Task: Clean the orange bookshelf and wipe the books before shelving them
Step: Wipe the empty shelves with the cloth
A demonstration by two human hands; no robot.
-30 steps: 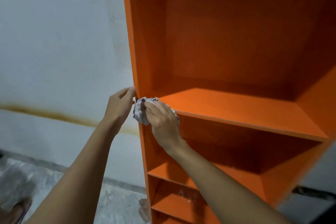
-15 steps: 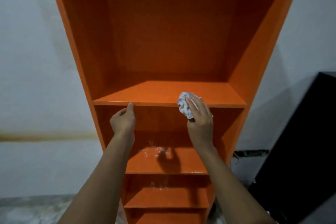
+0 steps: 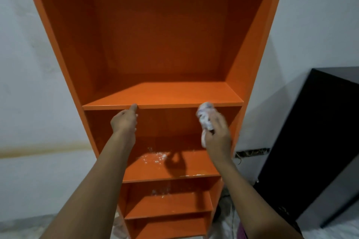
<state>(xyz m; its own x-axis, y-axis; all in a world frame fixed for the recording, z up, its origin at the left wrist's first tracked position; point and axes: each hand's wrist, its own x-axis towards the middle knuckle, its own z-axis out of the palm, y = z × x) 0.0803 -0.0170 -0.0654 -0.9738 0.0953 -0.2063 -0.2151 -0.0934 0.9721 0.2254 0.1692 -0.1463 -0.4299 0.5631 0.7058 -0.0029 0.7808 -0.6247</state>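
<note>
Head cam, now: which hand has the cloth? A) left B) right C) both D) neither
B: the right hand grips the crumpled cloth at the shelf edge; the left hand only touches that edge with its thumb.

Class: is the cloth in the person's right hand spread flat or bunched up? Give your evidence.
Bunched up. The cloth shows as a crumpled wad gripped by the right hand, with no flat sheet visible.
</note>
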